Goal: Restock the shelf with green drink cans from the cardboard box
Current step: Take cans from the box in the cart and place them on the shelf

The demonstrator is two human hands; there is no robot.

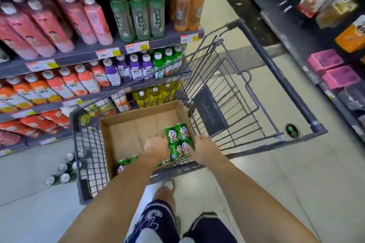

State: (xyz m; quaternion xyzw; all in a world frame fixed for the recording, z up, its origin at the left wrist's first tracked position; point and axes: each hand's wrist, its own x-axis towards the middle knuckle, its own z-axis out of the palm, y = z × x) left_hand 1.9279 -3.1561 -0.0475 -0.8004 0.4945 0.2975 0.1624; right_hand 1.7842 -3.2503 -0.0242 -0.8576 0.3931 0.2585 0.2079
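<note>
Our left hand (157, 145) and right hand (205, 147) reach down into the box (126, 136) in the cart (276, 77), flanking a block of green cans (179, 140) against the box's right wall. Fingers curl toward the cans, but we cannot tell whether they grip. We should squeeze evenly from both sides and lift level toward the shelf (98, 53).
</note>
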